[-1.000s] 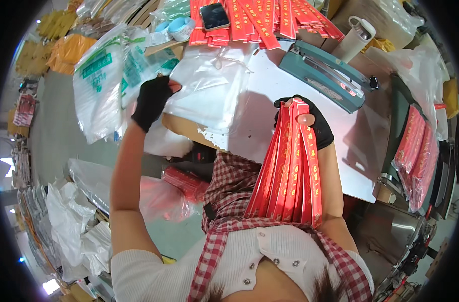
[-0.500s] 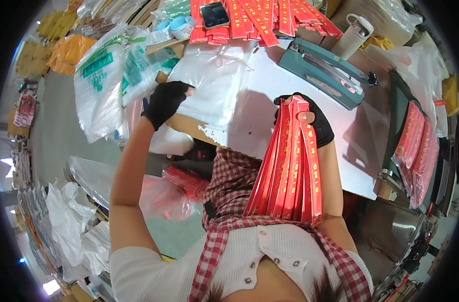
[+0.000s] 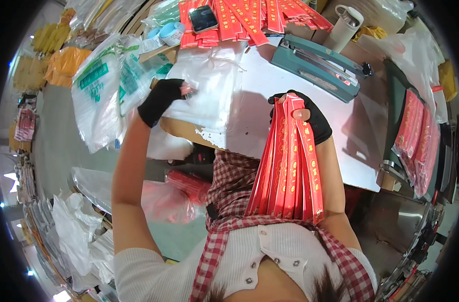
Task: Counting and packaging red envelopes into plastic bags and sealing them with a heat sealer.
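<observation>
My right hand, in a black fingerless glove, is closed round the top of a bundle of long red printed strips. My thumb presses across their front, and the strips fan out downward to my apron. My left hand, gloved the same way, is over the left edge of a stack of clear plastic bags. Its fingertips are bent and blurred, so whether they pinch a bag cannot be made out. The bags lie on the white tabletop, with brown cardboard along their near edge.
Loose red strips pile up at the back, with a phone on them. A teal bag sealer and a pale bottle stand at the back right. Green-printed plastic bags hang left; packed red bundles lie far right.
My left hand has shifted slightly left, its fingertips still at the bags. My right hand keeps its hold on the red strips. The whole view has shifted slightly.
</observation>
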{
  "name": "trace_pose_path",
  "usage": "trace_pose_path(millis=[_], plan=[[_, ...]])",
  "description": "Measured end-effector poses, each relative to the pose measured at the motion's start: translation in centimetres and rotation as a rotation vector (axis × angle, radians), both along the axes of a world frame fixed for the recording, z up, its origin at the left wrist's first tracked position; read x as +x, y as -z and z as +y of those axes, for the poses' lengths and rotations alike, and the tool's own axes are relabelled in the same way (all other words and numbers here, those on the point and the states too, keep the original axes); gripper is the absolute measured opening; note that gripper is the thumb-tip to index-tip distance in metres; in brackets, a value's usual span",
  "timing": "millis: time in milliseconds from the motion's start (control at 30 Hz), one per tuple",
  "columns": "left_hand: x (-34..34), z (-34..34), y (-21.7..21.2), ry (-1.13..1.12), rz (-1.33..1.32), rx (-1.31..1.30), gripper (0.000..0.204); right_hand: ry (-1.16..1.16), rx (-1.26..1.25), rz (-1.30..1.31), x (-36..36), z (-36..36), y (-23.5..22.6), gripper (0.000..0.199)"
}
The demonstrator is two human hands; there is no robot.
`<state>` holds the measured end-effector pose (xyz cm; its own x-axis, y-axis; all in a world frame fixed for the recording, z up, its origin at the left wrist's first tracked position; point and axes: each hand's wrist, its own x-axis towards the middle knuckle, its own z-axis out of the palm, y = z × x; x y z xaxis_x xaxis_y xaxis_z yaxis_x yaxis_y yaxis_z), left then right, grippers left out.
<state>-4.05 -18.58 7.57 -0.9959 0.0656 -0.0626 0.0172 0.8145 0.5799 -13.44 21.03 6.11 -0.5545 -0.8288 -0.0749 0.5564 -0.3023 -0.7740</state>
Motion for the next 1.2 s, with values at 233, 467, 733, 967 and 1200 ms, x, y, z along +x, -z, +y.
trace_pose_path(millis=[233, 467, 733, 967, 1200], plan=[[-1.1, -1.3, -0.7, -0.198, 0.097, 0.631, 0.011, -0.005, 0.033, -0.007, 0.0, -0.5, 0.1, 0.050], [-1.6, 8.0, -2.3, -0.024, 0.008, 0.179, 0.016, -0.113, 0.022, 0.009, 0.1, -3.3, 0.0, 0.068], [2.2, 13.2, 0.6, -0.187, 0.209, 0.490, 0.014, -0.218, 0.045, 0.079, -1.4, -5.6, 3.3, 0.034], [2.6, 12.1, 5.0, -0.811, 0.542, 1.473, 0.018, 0.034, 0.077, -0.041, -1.6, 0.4, 6.8, 0.043], [0.5, 16.8, 1.1, -0.573, 0.781, -0.023, 0.029, 0.047, 0.073, 0.098, -1.4, 1.0, 1.9, 0.042]])
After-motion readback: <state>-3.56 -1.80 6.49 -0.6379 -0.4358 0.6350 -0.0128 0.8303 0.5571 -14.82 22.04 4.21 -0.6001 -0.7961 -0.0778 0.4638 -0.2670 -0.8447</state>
